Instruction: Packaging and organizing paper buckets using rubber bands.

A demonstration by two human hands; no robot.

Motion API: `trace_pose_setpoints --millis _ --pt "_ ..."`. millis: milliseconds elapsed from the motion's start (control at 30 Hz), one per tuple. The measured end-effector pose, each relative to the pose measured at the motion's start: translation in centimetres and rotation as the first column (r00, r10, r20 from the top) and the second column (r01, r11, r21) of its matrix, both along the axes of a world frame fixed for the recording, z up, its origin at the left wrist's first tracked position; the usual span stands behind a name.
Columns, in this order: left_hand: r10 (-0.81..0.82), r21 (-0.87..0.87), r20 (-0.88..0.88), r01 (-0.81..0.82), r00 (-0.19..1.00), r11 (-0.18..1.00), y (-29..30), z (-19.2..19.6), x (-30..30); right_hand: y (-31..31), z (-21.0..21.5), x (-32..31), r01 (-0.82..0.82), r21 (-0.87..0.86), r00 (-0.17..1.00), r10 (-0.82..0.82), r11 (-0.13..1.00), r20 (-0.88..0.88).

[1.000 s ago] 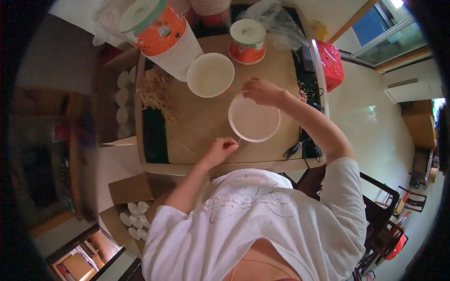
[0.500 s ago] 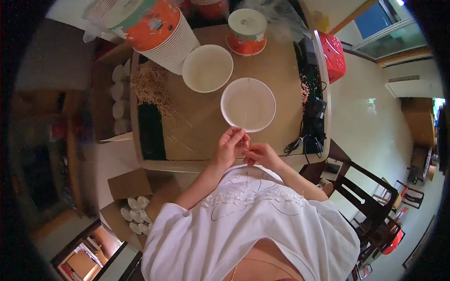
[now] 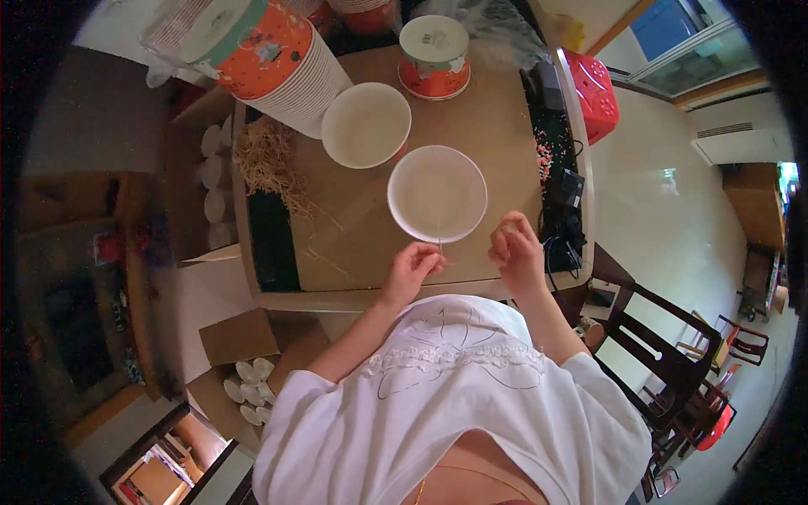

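Note:
My left hand (image 3: pixel 415 268) is closed in a pinch at the near rim of a white paper tub (image 3: pixel 438 192). A thin pale strand (image 3: pixel 439 225) runs from its fingertips up over the rim into the tub. To the right of the tub, apart from it, my right hand (image 3: pixel 515 248) is raised with its fingers curled together; whether anything is in them is hidden. A second open tub (image 3: pixel 366 124) stands just behind and left, touching or nearly touching a leaning stack of orange-printed tubs (image 3: pixel 290 80). A loose heap of tan strands (image 3: pixel 268 160) lies left on the brown board.
An upside-down orange-and-green tub (image 3: pixel 433 57) stands at the back beside crumpled clear plastic (image 3: pixel 501 34). Black adapters and cables (image 3: pixel 566 215) line the right table edge, near small pink beads. A red stool (image 3: pixel 591 97) stands beyond; an open carton (image 3: pixel 244 358) sits below left.
My right hand has moved away from the left, up and to the right. The left hand stays near the tub's rim, still pinching the strand. The whole view has shifted slightly.

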State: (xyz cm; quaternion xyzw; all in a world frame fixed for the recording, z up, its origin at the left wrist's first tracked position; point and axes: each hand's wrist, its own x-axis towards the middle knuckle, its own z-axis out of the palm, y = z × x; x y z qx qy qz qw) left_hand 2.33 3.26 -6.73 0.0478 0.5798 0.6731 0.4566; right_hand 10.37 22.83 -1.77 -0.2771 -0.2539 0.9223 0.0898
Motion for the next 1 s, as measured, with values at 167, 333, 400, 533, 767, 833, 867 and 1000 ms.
trace_pose_setpoints --millis 167,333,400,533,767,833,867,1000 --pt "-0.413 -0.37 -0.905 -0.292 -0.1 0.882 0.4 2.4 -3.8 -2.0 2.6 1.0 -0.271 0.222 0.958 0.284 0.937 -0.03" --pt "-0.532 -0.529 -0.829 -0.065 -0.172 0.846 2.1 0.5 -5.1 -3.3 6.9 1.3 -0.463 0.382 0.833 0.54 0.8 -0.12" --pt "-0.546 -0.544 -0.827 -0.053 -0.137 0.837 4.3 0.7 -4.7 -3.0 10.3 1.0 -0.482 0.435 0.798 0.586 0.76 -0.14" --pt "-0.489 -0.49 -0.872 -0.054 0.025 0.87 7.1 -0.8 -3.8 -1.9 13.8 0.6 -0.326 0.622 0.588 0.667 0.713 -0.457" --pt "-0.301 -0.324 -0.927 -0.072 0.225 0.943 8.6 -0.8 -3.8 -1.7 5.7 1.3 -0.493 0.481 0.795 0.6 0.725 -0.089" --pt "-0.267 -0.288 -0.942 -0.086 0.203 0.954 7.3 0.0 -3.3 -1.2 2.3 1.5 -0.398 0.47 0.886 0.463 0.788 -0.028" --pt "-0.233 -0.252 -0.956 -0.091 0.18 0.963 6.4 0.5 -2.9 -1.1 2.2 1.5 -0.397 0.466 0.887 0.461 0.791 -0.027" --pt "-0.3 -0.319 -0.916 -0.031 0.265 0.947 0.7 2.6 -1.4 -0.9 1.2 1.4 -0.311 0.514 0.937 0.349 0.799 0.025"
